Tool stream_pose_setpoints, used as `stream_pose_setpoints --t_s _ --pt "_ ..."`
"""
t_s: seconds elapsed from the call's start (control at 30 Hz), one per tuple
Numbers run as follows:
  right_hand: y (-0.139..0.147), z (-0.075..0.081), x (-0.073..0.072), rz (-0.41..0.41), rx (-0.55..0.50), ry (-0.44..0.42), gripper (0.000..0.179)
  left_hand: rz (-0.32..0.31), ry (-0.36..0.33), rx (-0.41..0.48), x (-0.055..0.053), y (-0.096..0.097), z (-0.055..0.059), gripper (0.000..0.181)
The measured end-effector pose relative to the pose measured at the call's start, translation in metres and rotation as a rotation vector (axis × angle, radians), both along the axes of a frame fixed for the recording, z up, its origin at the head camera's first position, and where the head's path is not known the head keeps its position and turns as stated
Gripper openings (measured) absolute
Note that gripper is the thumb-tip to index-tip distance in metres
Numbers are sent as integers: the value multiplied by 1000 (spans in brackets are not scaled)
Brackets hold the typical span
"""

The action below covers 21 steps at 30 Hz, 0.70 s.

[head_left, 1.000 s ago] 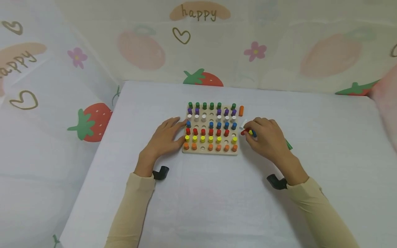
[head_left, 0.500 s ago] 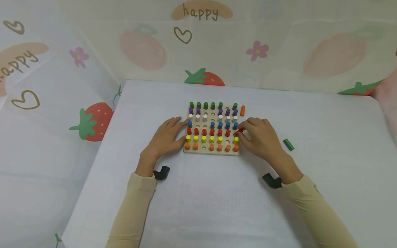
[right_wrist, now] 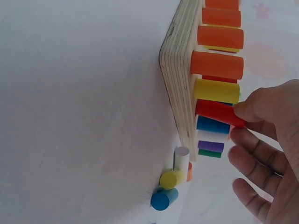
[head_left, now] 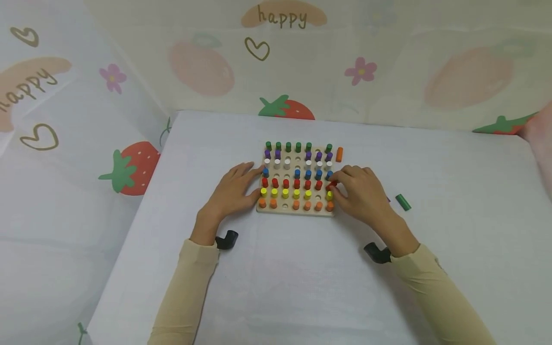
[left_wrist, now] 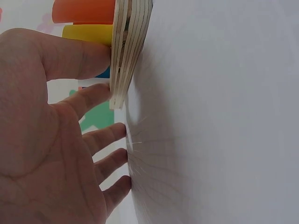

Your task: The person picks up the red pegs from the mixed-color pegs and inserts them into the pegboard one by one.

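A wooden pegboard [head_left: 297, 214] lies on the white table, with rows of green, purple, white, blue, red, yellow and orange pegs standing in it. My left hand [head_left: 233, 189] rests at the board's left side; in the left wrist view the thumb and index finger touch its layered edge, and the other fingers are spread on the cloth. At the right edge, my right hand [head_left: 360, 194] pinches a red peg [right_wrist: 218, 113] between thumb and index finger. That peg leans slightly, its lower end at the board in the red row, between a yellow peg [right_wrist: 216, 91] and a blue peg [right_wrist: 213, 124].
Beside the board's right side lie a loose white peg [right_wrist: 181, 159], a yellow peg [right_wrist: 168, 179] and a blue peg [right_wrist: 161, 199]. An orange peg [head_left: 339, 154] lies near the back right corner. Past my right hand lies a green peg [head_left: 403, 202]. Patterned cloth hangs behind.
My right hand has moved left with the red peg, from over the loose pegs to the board's right edge. Over the last half second it has barely moved. My left hand stays at the board.
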State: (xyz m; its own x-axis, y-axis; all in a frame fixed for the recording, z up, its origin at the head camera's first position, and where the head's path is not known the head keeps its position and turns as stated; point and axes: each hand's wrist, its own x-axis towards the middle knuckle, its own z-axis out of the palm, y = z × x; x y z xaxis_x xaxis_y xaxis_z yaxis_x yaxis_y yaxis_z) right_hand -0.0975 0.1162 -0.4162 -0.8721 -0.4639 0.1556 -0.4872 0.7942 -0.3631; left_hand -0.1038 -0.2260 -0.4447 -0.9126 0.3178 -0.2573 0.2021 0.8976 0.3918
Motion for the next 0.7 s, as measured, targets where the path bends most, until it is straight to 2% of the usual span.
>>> stream_pose_setpoints --t_s 0.5,0.7 --pt "0 0 0 -17 -20 -19 19 -8 5 2 -1 3 5 68" --pt "-1 1 -1 -6 -31 -22 20 -2 7 16 0 1 3 69"
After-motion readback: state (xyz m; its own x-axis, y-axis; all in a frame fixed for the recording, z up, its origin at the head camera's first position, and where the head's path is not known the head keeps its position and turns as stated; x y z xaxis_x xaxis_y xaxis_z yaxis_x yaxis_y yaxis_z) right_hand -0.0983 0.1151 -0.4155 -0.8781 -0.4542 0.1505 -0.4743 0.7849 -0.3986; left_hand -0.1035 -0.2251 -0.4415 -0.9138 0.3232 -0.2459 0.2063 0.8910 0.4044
